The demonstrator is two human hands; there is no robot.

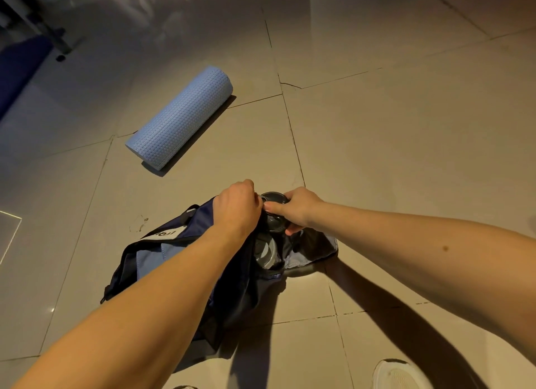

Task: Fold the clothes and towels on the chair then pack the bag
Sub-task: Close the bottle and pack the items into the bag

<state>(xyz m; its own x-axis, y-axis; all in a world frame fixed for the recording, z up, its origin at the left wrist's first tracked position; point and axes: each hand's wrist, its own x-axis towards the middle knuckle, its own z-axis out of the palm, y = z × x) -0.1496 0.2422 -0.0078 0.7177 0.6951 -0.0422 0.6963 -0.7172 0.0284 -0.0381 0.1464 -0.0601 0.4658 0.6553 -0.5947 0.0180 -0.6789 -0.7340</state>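
A dark navy bag [162, 252] with a lighter blue panel and a white label lies on the tiled floor. A dark bottle [272, 223] with a round black lid stands in the bag's opening at its far end. My right hand [298, 207] grips the bottle near its lid, thumb across the top. My left hand [237, 209] holds the bag's fabric edge beside the bottle, fingers curled. The bag's inside is mostly hidden by my left forearm.
A rolled light blue mat [181, 117] lies on the floor beyond the bag. A white shoe [397, 375] shows at the bottom right. Dark furniture legs [55, 37] stand at the top left.
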